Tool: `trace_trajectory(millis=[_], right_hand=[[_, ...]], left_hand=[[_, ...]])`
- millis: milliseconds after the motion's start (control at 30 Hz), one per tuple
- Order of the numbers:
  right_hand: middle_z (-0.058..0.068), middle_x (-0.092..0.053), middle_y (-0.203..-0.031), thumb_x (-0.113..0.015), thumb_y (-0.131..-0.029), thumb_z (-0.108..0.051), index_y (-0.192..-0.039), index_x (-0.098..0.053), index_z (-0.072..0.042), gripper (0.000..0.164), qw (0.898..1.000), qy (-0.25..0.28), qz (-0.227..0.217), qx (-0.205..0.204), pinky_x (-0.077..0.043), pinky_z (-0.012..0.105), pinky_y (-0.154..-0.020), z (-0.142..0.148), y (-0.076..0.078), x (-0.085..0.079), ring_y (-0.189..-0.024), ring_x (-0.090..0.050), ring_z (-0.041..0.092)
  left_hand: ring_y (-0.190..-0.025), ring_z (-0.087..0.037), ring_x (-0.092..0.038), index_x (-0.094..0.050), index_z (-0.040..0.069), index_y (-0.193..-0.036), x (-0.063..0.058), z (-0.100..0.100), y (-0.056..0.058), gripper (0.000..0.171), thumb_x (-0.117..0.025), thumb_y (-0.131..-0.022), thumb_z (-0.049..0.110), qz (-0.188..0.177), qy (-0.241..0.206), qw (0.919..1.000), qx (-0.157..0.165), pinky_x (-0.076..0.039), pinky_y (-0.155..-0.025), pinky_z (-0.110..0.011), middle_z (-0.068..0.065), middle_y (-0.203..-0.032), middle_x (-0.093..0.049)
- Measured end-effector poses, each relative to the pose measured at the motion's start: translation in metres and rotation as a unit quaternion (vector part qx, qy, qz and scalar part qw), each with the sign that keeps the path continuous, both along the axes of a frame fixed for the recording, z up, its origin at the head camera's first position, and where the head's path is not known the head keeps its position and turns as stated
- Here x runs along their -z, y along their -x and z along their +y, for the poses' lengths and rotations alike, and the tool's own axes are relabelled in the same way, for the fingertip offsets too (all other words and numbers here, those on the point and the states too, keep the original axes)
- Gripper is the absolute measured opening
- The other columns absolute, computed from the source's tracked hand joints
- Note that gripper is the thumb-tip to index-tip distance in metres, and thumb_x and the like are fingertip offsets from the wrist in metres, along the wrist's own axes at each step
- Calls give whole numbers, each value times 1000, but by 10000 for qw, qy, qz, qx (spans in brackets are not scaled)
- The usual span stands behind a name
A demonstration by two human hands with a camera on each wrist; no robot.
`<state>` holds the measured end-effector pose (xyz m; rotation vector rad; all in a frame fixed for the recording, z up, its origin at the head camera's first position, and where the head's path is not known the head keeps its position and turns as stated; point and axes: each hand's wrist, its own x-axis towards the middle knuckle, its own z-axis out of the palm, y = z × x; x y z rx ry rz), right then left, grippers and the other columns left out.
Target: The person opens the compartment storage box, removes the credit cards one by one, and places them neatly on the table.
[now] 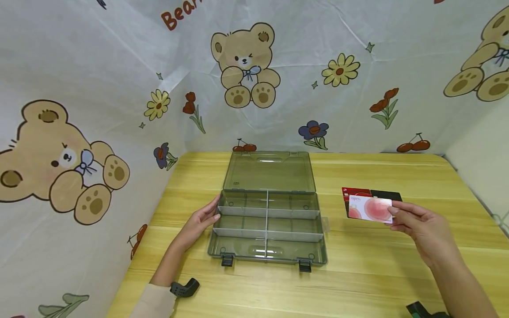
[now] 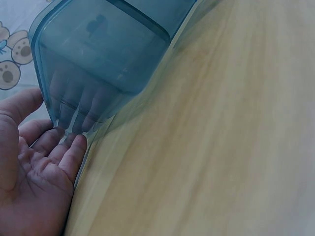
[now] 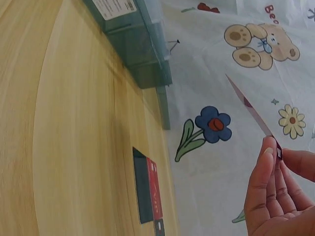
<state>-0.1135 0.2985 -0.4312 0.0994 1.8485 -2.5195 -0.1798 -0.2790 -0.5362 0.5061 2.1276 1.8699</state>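
Note:
A translucent grey-green compartment box (image 1: 295, 252) lies on the table with its lid (image 1: 268, 172) swung back. White dividers split its inside into several compartments. My left hand (image 1: 196, 226) rests against the box's left side; in the left wrist view its fingertips (image 2: 78, 142) touch the end wall. Thumb and fingers of my right hand (image 1: 423, 227) pinch a white card with pink circles (image 1: 367, 208) by its right end, right of the box. In the right wrist view that card (image 3: 255, 114) appears nearly edge-on, held above the table.
Beneath the held card, a red card (image 1: 351, 191) and a black card (image 1: 387, 194) lie on the wooden table (image 1: 254, 293). Two dark latches (image 1: 227, 259) hang at the box's front. A bear-printed cloth (image 1: 302, 44) rises behind and at the left.

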Motion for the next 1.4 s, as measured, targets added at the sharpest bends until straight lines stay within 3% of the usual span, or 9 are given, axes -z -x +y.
trace_trajectory(millis=[267,633,933,1400], right_hand=[[5,-77,-100,-52,-99,14,-108,-79,0,31,9991,392,113,-83,-62,28,-69,20,-6,1,-73,-74,20],[6,-77,-100,-49,-100,15,-110,-78,1,34,9984,449,335,29,-62,29,-68,49,-5,6,-74,-75,23],[7,-78,-98,-49,-100,14,-109,-79,0,35,9980,579,202,156,-62,31,-67,75,-4,15,-75,-76,23],[4,-78,-95,-49,-101,11,-104,-81,-5,36,9982,477,-55,364,-62,30,-64,103,-6,30,-73,-76,21]], left_hand=[[-153,-35,-13,-24,13,-163,1,-1,0,64,-55,-106,16,61,-44,9999,75,-28,-113,-15,-6,-169,-11],[-153,-27,-17,-25,18,-163,-3,1,0,65,-57,-106,20,-39,-41,10000,5,-28,-115,-16,0,-169,-15],[-153,-25,-18,-27,22,-162,-3,2,1,64,-57,-106,20,-19,41,10000,-8,-28,-115,-16,3,-169,-16],[-153,-23,-17,-25,19,-162,-4,1,-1,66,-58,-105,21,-90,80,9999,-49,-27,-114,-14,3,-168,-16]])
